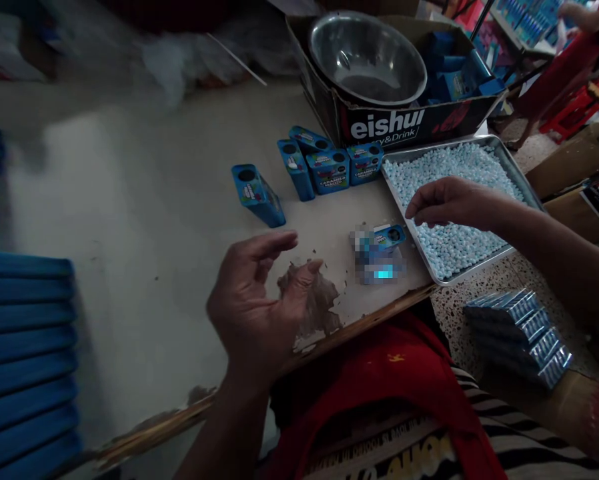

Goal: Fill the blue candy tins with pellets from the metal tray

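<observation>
Metal tray [522,175] holding pale blue-white candies [454,173], right hand [452,203] hovering over them, fingertips pinched (contents unclear), left hand [254,300] lying open and empty, small blue box [387,237] sitting between, steel bowl [367,57] resting in carton [409,123].

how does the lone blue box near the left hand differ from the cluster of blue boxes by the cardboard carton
The lone blue box lies tipped on its side, alone; the clustered boxes stand upright, packed together against the carton. It sits nearer the left hand. Both share blue printed faces and a round hole.
</observation>
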Motion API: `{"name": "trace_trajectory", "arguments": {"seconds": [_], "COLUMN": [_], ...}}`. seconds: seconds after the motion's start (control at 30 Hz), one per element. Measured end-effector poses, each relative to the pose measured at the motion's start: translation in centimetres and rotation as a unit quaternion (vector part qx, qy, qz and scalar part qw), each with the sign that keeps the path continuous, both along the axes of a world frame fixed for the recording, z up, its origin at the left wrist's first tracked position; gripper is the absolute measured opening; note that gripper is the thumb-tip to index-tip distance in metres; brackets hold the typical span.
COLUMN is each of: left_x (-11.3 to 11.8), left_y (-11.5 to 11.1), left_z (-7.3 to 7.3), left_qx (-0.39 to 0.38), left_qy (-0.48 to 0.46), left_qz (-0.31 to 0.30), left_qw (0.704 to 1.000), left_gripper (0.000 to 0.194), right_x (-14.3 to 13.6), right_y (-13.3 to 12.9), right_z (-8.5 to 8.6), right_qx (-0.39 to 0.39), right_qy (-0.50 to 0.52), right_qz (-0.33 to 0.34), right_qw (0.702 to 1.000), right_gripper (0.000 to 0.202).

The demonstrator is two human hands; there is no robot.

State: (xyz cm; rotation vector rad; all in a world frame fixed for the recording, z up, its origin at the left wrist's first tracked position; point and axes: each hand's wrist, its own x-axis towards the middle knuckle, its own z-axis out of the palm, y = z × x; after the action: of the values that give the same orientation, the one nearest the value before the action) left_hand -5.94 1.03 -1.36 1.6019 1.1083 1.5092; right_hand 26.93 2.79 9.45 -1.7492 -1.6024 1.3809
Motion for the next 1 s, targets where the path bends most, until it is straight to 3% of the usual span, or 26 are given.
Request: {"name": "trace_trajectory", "arguments": {"seconds": [0.07,0.2,0.3,0.4,0.5,0.57,0.67,0.8,1.0], "left_x": [0.9,4.4,7.6,10.2,12.2,13.3,14.7,15.4,14.9], "left_y": [-0.1,0.1,1.0,2.7,4.6,5.6,6.6,6.5,5.2], "left_z": [-1.0,-4.0,-5.2,-4.5,-3.2,-3.0,-4.0,-5.6,-5.2], "left_qx": [-0.024,-0.111,-0.136,-0.035,0.166,0.254,0.282,0.292,0.324], "left_qy": [0.035,0.095,0.108,0.125,0.185,0.221,0.246,0.238,0.264], "left_qz": [-0.020,-0.099,-0.173,-0.198,-0.169,-0.148,-0.128,-0.111,-0.087], "left_qw": [0.999,0.984,0.969,0.972,0.954,0.930,0.918,0.920,0.904], "left_gripper": [0.046,0.074,0.053,0.028,0.031,0.037,0.041,0.044,0.039], "right_x": [0.1,1.8,3.9,4.9,3.9,2.7,1.4,1.7,2.4], "right_y": [0.4,0.7,0.1,-1.7,-3.7,-4.6,-4.8,-4.3,-4.2], "right_z": [-0.2,-1.2,-3.0,-5.8,-8.6,-10.0,-10.9,-10.7,-10.5], "right_qx": [-0.001,0.008,0.103,0.200,0.134,0.045,-0.011,-0.024,-0.035], "right_qy": [-0.005,-0.009,-0.096,-0.138,0.075,0.262,0.424,0.475,0.487], "right_qz": [0.009,-0.002,-0.027,-0.124,-0.260,-0.312,-0.345,-0.367,-0.326], "right_qw": [1.000,1.000,0.990,0.962,0.953,0.912,0.837,0.799,0.810], "right_gripper": [0.011,0.008,0.005,0.011,0.019,0.022,0.017,0.016,0.014]}}
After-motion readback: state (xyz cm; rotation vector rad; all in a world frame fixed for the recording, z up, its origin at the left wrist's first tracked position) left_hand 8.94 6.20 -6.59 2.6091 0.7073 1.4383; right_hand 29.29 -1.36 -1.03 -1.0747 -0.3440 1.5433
